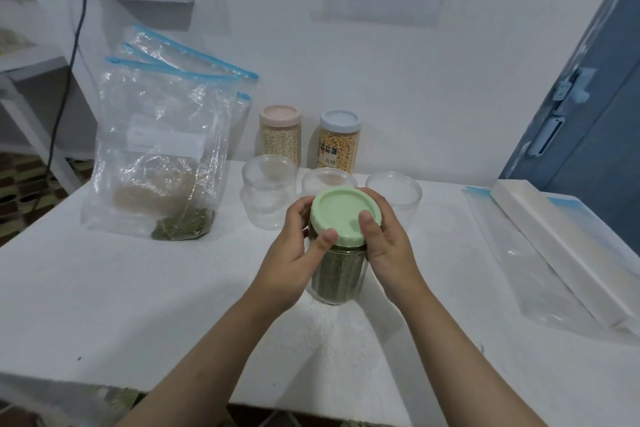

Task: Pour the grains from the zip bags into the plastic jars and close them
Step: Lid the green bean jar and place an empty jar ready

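A clear plastic jar (337, 274) of green grains stands on the white table (138, 288), capped by a pale green lid (344, 215). My left hand (294, 250) grips the jar just under the lid, thumb on the lid's rim. My right hand (384, 236) grips the lid from the right, thumb on top. Several zip bags (162, 149) stand at the back left; the front one holds a few green grains, one behind it pale grains.
Three empty clear jars (266, 194) stand behind the held jar. A pink-lidded jar (280, 132) and a blue-lidded jar (339, 139), both full, stand by the wall. An empty bag (533, 274) and a white box (561, 246) lie at the right.
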Action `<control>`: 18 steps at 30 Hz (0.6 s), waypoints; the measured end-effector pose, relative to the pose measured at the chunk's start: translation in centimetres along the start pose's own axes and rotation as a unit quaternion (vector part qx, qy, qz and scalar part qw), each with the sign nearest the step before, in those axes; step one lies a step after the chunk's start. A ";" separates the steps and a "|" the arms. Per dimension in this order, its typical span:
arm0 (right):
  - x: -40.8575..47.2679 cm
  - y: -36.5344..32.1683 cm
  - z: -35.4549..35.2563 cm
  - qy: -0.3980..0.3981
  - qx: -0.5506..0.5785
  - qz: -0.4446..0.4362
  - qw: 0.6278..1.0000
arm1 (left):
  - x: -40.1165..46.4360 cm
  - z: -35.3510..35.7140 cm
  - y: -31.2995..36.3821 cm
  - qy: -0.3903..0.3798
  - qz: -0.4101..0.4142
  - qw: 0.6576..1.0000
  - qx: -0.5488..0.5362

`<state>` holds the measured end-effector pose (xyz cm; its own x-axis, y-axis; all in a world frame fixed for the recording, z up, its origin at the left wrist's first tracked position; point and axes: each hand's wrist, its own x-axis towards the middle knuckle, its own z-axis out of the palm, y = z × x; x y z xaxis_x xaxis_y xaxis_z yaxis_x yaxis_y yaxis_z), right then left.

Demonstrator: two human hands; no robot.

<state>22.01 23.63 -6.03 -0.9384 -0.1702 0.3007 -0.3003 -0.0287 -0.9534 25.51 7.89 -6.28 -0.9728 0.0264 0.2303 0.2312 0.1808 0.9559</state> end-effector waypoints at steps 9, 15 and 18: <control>0.1 -0.5 0.3 0.006 -0.009 0.015 1.000 | 0.1 0.0 0.0 0.005 0.007 1.000 0.006; -0.6 -0.5 0.8 0.010 0.022 0.029 0.999 | -0.1 0.0 0.3 0.005 -0.016 0.999 -0.028; -0.7 -0.9 0.7 0.016 0.026 0.046 0.998 | -0.1 0.1 0.4 0.016 -0.030 0.999 -0.040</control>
<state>23.08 23.06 -5.44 -0.9671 -0.1420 0.2113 -0.2038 -0.0653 -0.9768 25.70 8.07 -5.91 -0.9841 -0.0146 0.1772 0.1748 0.1025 0.9792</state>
